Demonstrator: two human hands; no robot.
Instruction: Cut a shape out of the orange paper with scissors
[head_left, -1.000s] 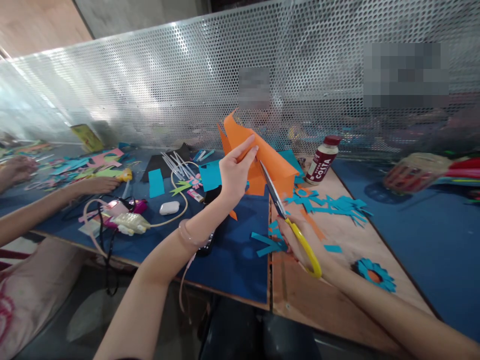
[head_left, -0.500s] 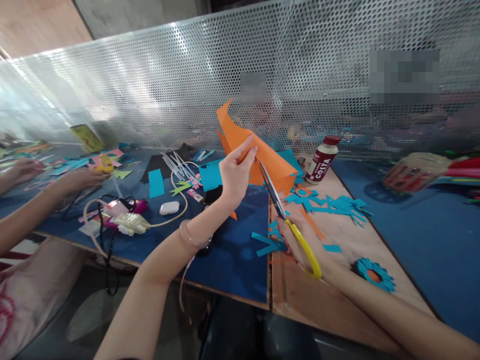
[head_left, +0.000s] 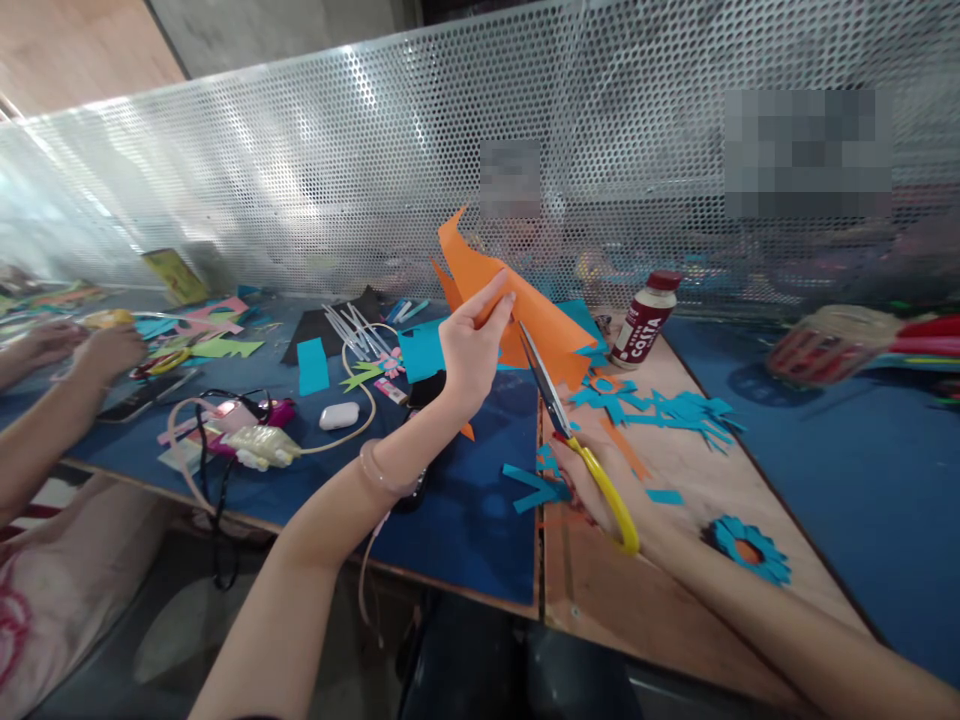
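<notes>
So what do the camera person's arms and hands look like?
The left arm and right arm show no sleeves; the left hand and right hand wear no gloves. A smooth, pale pinkish, ring-shaped bangle circles the left arm near the wrist. No bracelet shows on the right.

Glare streaks the perforated silver metal panel (head_left: 360, 130) at far left; two patches are pixelated; shadow lies beneath the flat blue surface (head_left: 480, 530).

On my feed the one word I can read is COSTA, in white capitals low on the dark red bottle (head_left: 645, 322), which stands near the far edge of the table (head_left: 716, 485); the other print on it is too small for me to make out
</notes>
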